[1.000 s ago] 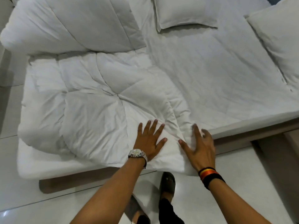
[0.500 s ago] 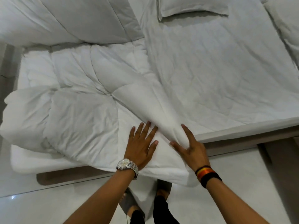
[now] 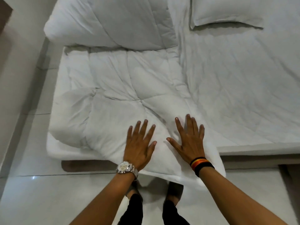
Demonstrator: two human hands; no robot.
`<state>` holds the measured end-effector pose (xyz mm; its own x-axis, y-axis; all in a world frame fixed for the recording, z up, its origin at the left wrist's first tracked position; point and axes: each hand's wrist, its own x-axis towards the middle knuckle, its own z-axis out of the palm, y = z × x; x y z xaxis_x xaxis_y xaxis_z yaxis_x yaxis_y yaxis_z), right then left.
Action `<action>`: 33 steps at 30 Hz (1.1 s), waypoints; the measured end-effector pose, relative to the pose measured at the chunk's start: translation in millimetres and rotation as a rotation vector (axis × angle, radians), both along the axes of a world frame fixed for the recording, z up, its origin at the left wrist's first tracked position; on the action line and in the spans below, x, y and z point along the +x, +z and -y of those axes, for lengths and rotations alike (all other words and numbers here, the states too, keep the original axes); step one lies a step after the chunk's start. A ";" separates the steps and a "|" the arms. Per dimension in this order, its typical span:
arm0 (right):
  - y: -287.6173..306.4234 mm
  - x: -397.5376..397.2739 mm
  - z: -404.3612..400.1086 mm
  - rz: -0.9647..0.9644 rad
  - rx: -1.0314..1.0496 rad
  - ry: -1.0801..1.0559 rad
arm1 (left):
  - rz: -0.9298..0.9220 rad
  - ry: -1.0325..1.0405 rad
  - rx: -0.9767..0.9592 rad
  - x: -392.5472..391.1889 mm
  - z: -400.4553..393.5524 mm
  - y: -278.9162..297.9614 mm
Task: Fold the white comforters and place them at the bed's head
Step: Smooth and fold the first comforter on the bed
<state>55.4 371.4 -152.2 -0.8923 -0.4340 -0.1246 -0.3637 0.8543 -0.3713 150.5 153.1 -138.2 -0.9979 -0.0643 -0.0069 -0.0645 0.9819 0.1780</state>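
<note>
A white quilted comforter (image 3: 123, 88) lies folded on the left part of the bed, its near corner hanging over the bed's edge toward the floor. My left hand (image 3: 140, 146), with a silver watch at the wrist, presses flat on it with fingers spread. My right hand (image 3: 190, 140), with a striped wristband, lies flat beside it on the same comforter near its right edge. A second folded white comforter (image 3: 110, 21) sits beyond the first, at the top left of the bed.
The bare mattress sheet (image 3: 243, 86) stretches to the right. A white pillow (image 3: 227, 12) lies at the far side. The bed's base edge (image 3: 259, 150) runs along the near right. Glossy floor tiles (image 3: 32, 184) and my feet are below.
My right hand let go of the lifted comforter fold and laid it down; both hands now press flat on the comforter. The view shifted so the bed sits further right.
</note>
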 end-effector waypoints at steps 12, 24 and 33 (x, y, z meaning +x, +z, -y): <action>29.5 -7.4 329.3 0.012 -0.165 0.407 | -0.232 0.780 0.278 22.4 297.2 13.9; -5.1 -6.2 380.1 0.171 -0.022 0.316 | -0.102 0.449 0.744 14.2 314.5 -0.8; 42.8 54.1 374.9 0.210 -0.119 0.393 | -0.052 0.746 0.666 98.6 298.0 49.1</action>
